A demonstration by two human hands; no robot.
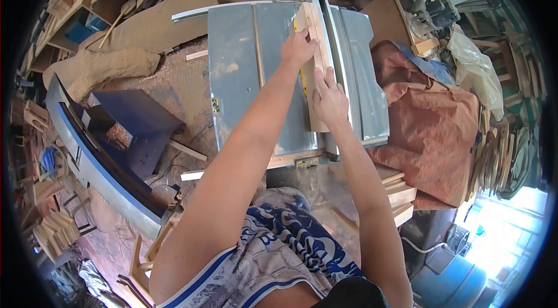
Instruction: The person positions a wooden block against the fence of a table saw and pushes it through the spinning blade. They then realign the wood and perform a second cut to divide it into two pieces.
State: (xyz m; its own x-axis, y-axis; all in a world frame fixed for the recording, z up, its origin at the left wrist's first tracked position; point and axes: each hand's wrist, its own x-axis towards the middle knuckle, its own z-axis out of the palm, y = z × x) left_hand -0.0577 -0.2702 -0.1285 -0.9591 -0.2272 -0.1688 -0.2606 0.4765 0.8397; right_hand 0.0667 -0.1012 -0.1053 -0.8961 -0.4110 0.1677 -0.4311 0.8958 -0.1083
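Observation:
A long, light wooden board (319, 117) lies lengthwise on the grey metal top of a table saw (231, 75), beside the pale rail of a fence (343, 78). My left hand (299, 49) grips the board toward its far end, with curled fingers on its upper face. Nearer to me, my right hand (331, 101) holds the same board, two fingers stretched forward along it and the thumb toward its left side. Yellow shows in a strip (303, 82) along the board's left side. What is under the board is hidden.
An orange-brown cloth (430, 133) covers something right of the saw. To the left stand a dark blue metal housing (136, 125) and a long curved machine edge (110, 174). Sawdust (174, 81) lies on the floor. Wood pieces (401, 197) are stacked by my right arm.

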